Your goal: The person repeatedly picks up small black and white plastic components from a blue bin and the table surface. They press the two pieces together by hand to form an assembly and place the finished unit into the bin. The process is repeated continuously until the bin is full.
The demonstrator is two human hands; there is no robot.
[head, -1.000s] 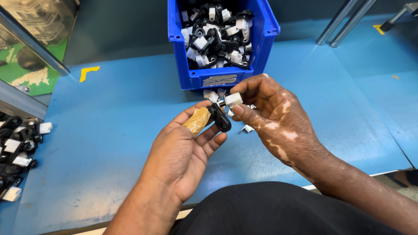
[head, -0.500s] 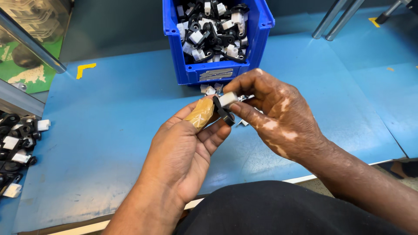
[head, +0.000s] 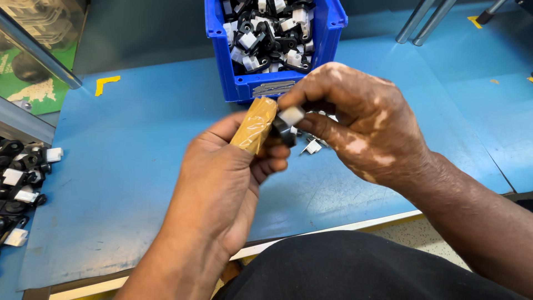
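Note:
My left hand (head: 222, 183) is raised over the blue table; its thumb wears a tan taped cover (head: 255, 125). Between that thumb and its fingers it pinches a small black part with a white piece (head: 286, 125). My right hand (head: 361, 122) meets it from the right, its thumb and fingertips closed on the white end of the same part. Both hands hover just in front of a blue bin (head: 250, 86) filled with several black and white parts. A few loose white pieces (head: 312, 145) lie on the table under my right hand.
A pile of black and white parts (head: 22, 183) lies at the left edge. The blue table mat (head: 133, 166) has a yellow corner mark (head: 105, 83). Metal legs (head: 422, 19) stand at the back right. A clear cover (head: 33, 39) sits at the far left.
Both hands have closed in together with the small part; the right hand's fingers now cover more of it. The view has shifted slightly, so the bin sits higher in the picture.

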